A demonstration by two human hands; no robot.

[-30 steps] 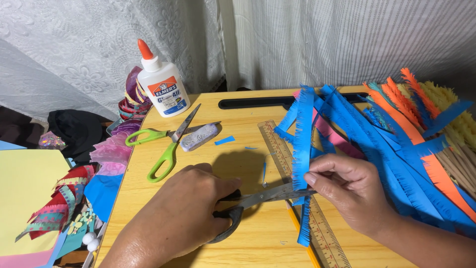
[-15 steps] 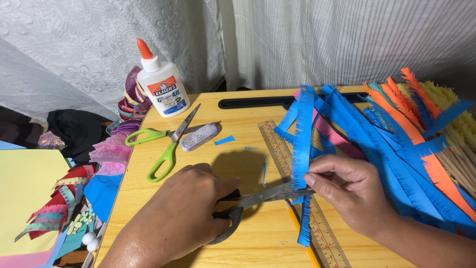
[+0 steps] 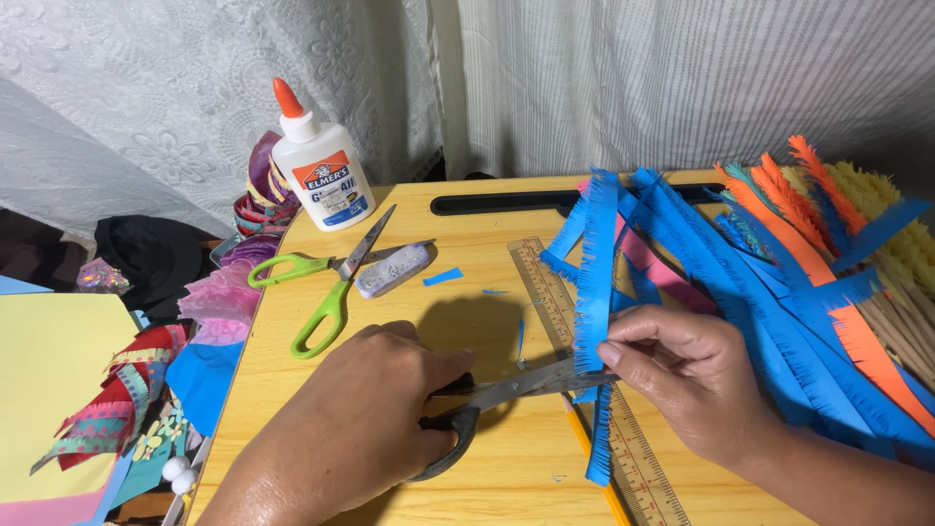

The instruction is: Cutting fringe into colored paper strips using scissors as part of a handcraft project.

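Observation:
My left hand [image 3: 365,429] grips black-handled scissors [image 3: 506,394], blades pointing right and meeting the edge of a blue paper strip [image 3: 594,282]. My right hand [image 3: 682,375] pinches that strip at its middle, holding it upright over a clear ruler [image 3: 545,292]. The strip's edge is cut into a fine fringe, and its lower end [image 3: 599,453] hangs below my fingers. All of this is above a yellow wooden table [image 3: 467,312].
Green-handled scissors [image 3: 326,282], a glue bottle [image 3: 319,170] and a small grey eraser [image 3: 392,271] lie at the back left. A pile of fringed blue, orange and yellow strips [image 3: 808,282] fills the right side. Coloured paper scraps [image 3: 117,390] sit off the table's left edge.
The scissor blades have shifted slightly along the strip's edge; both hands stay in nearly the same place.

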